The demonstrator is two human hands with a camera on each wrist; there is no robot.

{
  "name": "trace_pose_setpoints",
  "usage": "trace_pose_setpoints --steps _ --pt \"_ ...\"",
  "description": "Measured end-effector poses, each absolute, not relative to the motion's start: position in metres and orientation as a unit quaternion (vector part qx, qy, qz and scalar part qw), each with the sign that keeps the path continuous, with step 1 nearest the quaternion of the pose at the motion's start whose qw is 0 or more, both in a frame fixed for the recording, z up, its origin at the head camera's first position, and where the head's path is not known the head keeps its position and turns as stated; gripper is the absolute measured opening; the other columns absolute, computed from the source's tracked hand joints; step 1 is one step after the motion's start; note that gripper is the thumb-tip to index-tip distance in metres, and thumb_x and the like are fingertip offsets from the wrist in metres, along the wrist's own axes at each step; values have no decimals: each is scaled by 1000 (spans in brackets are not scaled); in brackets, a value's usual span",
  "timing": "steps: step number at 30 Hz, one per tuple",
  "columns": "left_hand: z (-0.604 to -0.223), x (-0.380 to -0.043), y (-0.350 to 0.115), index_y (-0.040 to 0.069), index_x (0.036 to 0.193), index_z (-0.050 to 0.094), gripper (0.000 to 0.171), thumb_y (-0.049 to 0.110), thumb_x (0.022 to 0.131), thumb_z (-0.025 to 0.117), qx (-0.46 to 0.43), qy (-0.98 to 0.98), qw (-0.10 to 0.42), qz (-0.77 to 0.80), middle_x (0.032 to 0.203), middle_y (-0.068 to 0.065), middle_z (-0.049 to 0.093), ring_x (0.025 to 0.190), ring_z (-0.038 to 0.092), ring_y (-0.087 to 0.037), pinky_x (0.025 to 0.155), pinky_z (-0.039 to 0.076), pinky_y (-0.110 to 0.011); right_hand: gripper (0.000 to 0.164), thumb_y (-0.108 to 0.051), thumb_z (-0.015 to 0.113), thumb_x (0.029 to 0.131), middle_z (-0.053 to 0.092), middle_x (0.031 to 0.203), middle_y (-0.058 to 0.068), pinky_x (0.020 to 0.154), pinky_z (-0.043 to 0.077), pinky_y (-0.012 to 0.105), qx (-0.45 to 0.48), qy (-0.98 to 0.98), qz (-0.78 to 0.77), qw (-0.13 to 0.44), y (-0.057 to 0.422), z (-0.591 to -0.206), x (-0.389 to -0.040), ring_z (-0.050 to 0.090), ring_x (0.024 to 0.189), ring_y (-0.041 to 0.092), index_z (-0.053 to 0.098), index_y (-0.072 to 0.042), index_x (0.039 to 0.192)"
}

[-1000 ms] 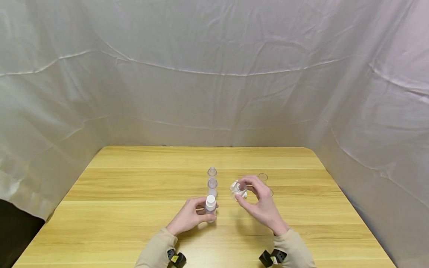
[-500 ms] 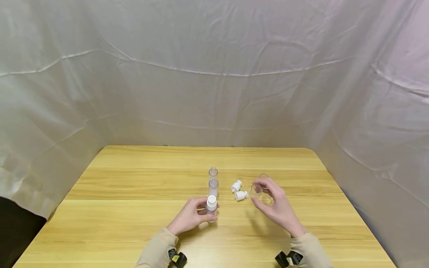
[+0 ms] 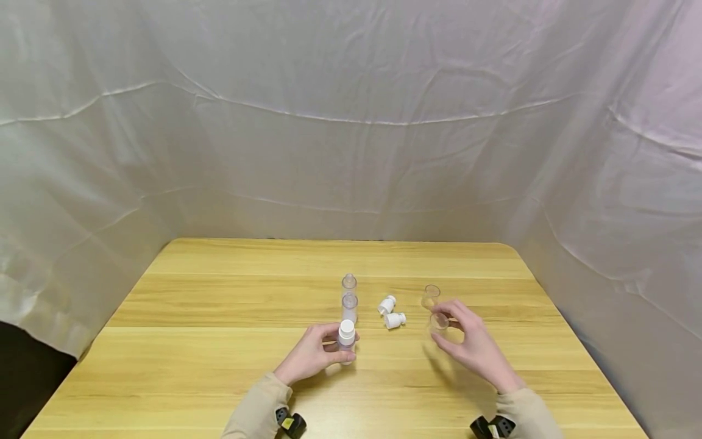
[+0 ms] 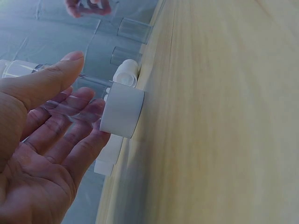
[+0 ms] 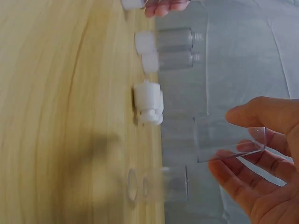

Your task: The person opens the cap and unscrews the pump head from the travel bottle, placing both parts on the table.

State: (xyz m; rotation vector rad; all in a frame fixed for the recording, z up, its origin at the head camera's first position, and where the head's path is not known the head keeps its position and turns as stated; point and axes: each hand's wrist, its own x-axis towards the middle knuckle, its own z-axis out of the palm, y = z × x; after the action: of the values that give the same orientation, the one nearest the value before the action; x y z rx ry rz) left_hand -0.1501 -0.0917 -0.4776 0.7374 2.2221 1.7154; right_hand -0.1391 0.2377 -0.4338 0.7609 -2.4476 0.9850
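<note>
My left hand (image 3: 315,353) holds a clear bottle upright near the middle of the table, thumb and fingers around its body. The bottle has a white top (image 3: 347,329) and a white base (image 4: 122,110), which is at the tabletop in the left wrist view. Over the right part of the table, my right hand (image 3: 474,347) grips a clear cylindrical cap (image 5: 212,142) between thumb and fingers. Further clear caps (image 4: 134,30) stand on the table close by; one clear cap (image 3: 431,295) shows just behind the right fingers. In the head view the held cap overlaps that area.
Two clear bottles, a nearer one (image 3: 349,308) and a farther one (image 3: 348,283), stand in line behind the held bottle, with white bases and bare threaded necks. Two white pump tops (image 3: 387,305) lie between bottles and caps. Pale curtains (image 3: 351,164) surround the wooden table (image 3: 219,286).
My right hand has moved right and slightly nearer, carrying the clear cap away from the white pump tops toward the standing caps. The left hand and its bottle have stayed in place.
</note>
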Motion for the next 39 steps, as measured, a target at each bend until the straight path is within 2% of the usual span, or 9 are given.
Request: trace_pose_setpoints --steps 5,11,19,27,39 --pt "-478 -150 -92 -4 122 66 39 9 87 77 251 755 123 593 120 -25 71 114 69 -38 99 60 -33 49 11 83 67 65 98 1 78 65 28 264 -888 326 187 245 -436 -137 62 89 12 66 -7 109" --pt "-478 -150 -91 -7 125 63 44 8 87 77 248 752 127 598 121 -25 71 114 69 -39 97 60 -32 47 8 84 68 68 100 2 72 64 27 256 -901 305 170 251 -437 -134 65 86 16 66 -4 110" --pt "-479 -151 -91 -2 121 67 37 10 87 77 255 760 116 586 119 -23 72 113 70 -37 99 59 -33 43 7 86 65 65 93 0 68 62 26 247 -911 283 168 255 -440 -136 65 79 15 66 -4 102" --pt "-478 -150 -91 -6 124 64 42 9 86 77 248 753 128 596 120 -26 70 112 70 -39 98 60 -32 41 6 85 66 67 93 1 70 62 25 213 -931 269 123 256 -438 -134 65 80 16 66 -6 100" --pt "-479 -151 -91 -7 124 64 43 9 86 77 249 757 125 591 120 -25 71 113 70 -39 98 60 -31 40 4 87 67 65 90 -1 69 60 24 205 -939 261 93 259 -442 -135 63 78 12 65 -6 99"
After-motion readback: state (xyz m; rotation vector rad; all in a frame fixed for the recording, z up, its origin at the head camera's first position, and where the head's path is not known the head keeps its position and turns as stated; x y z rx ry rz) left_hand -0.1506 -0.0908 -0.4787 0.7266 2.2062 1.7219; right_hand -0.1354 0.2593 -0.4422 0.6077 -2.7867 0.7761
